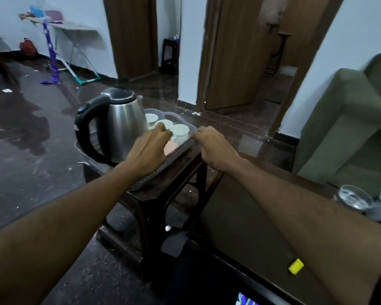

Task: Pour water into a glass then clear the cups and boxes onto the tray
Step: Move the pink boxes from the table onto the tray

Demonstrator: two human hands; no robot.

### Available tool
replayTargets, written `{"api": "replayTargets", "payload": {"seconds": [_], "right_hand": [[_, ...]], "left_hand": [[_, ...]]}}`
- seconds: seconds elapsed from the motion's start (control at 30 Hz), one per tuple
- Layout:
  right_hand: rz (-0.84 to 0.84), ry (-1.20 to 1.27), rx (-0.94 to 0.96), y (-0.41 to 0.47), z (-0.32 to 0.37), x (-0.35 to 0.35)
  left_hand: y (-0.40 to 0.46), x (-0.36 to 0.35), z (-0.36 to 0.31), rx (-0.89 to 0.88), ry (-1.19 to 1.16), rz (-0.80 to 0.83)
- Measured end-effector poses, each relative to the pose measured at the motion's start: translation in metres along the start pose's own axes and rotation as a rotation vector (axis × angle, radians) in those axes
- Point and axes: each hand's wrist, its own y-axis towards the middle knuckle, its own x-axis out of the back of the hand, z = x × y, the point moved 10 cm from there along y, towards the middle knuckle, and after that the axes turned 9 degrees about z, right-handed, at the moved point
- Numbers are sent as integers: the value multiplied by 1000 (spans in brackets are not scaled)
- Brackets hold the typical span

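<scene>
A grey tray lies on a small dark wooden table. Three white cups stand in a row on its far part, with a pink box just in front of them. My left hand lies over the tray, its fingertips curled down between the nearest cup and the pink box; what they hold is hidden. My right hand pinches the tray's right rim with its fingertips. A steel kettle with a black handle stands on the tray's left side. A glass with water stands far right on the long dark table.
The long dark table runs along the right, with a small yellow object near its front. A green sofa stands behind it. The glossy dark floor spreads to the left, with an ironing board at the back wall.
</scene>
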Motion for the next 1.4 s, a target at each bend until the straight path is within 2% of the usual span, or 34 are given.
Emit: {"api": "replayTargets", "payload": {"seconds": [0.1, 0.2, 0.37, 0.5, 0.57, 0.67, 0.83, 1.0, 1.17, 1.4], "right_hand": [[42, -31, -74, -50, -44, 18], [58, -65, -203, -120, -103, 40], [148, -141, -446, -267, -206, 67], [169, -63, -600, -390, -258, 86], [132, -19, -673, -447, -278, 91], [181, -70, -778, -518, -299, 83], [230, -10, -832, -581, -302, 57], [300, 71, -800, -591, -287, 23], [300, 118, -744, -582, -276, 6], [339, 215, -722, -588, -271, -5]], "left_hand": [[10, 5, -48, -9, -68, -37], [21, -12, -125, -45, -135, -24], [8, -68, -295, -145, -316, 109], [-17, -110, -426, -283, -387, 218], [-31, -128, -478, -344, -385, 270], [-53, -158, -537, -410, -361, 379], [-89, -207, -577, -345, -354, 555], [-112, -243, -581, -205, -289, 692], [-107, -245, -598, -305, -221, 690], [-86, -246, -600, -326, -326, 665]]}}
